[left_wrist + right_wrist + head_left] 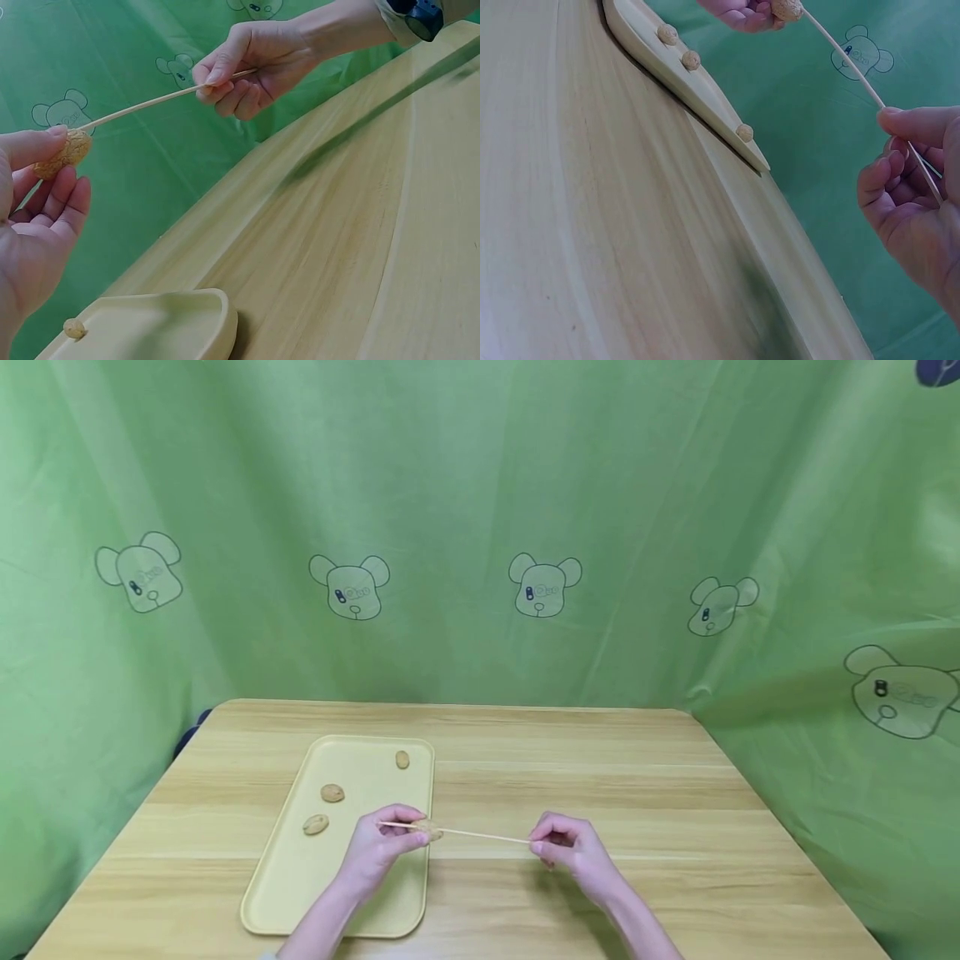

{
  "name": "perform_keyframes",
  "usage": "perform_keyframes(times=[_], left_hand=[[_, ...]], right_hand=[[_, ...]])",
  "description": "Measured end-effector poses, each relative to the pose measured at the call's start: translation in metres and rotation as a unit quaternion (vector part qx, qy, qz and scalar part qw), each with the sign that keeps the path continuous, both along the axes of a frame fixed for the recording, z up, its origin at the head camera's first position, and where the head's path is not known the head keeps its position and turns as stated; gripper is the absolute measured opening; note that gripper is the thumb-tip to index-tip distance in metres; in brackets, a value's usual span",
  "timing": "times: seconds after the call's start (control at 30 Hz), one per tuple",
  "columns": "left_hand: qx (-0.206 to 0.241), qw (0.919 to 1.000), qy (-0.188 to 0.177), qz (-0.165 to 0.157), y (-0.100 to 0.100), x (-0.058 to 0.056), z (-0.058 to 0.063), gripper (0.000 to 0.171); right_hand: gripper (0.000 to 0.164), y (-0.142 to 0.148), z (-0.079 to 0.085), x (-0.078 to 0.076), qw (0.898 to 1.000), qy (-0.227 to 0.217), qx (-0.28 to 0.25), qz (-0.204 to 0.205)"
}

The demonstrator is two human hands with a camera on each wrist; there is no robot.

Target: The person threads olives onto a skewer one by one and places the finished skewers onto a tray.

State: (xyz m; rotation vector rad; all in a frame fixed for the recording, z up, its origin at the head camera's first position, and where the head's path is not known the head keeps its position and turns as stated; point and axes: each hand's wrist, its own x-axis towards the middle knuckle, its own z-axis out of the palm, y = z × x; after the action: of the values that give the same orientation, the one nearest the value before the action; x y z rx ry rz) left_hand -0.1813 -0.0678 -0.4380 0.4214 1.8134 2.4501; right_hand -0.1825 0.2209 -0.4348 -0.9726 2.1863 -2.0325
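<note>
A thin wooden skewer (483, 836) spans the gap between the two hands. Near its left end is a brown, wrinkled oval food piece (66, 154), looking like a fried puff, and a short length of stick shows past it in the head view. My left hand (378, 846) pinches this piece between thumb and fingers, above the tray's right edge. My right hand (573, 852) grips the skewer's other end with thumb and curled fingers, over the bare wood. Three similar pieces, one of them a small puff (402, 760), lie on the cream tray (352, 877).
The tray stands on the left half of a wooden table (637, 777). A green curtain (450, 468) printed with bear heads hangs behind the table and on both sides. The right wrist carries a dark watch-like band (424, 20).
</note>
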Motion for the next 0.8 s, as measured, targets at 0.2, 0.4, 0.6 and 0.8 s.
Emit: perform_keyframes(times=[0.2,0.4,0.6,0.8], left_hand=[[0.0,1.0,0.007,0.003,-0.0004,-0.0013,-0.0003,0.021],[0.009,0.9997,0.021,0.004,0.0011,-0.0006,0.0003,0.025],[0.024,0.9994,0.026,0.004,0.0036,0.001,0.0019,0.025],[0.02,0.9994,0.026,0.008,0.0061,0.0021,0.006,0.033]], right_hand=[[0.007,-0.0021,0.0004,-0.0018,1.0,0.0,0.0,0.0],[0.007,-0.0037,0.0003,-0.0022,1.0,0.002,-0.008,0.0],[0.009,-0.0055,0.0037,-0.0006,1.0,0.005,-0.015,0.003],[0.015,-0.0066,0.0076,-0.0002,1.0,-0.005,-0.007,0.001]])
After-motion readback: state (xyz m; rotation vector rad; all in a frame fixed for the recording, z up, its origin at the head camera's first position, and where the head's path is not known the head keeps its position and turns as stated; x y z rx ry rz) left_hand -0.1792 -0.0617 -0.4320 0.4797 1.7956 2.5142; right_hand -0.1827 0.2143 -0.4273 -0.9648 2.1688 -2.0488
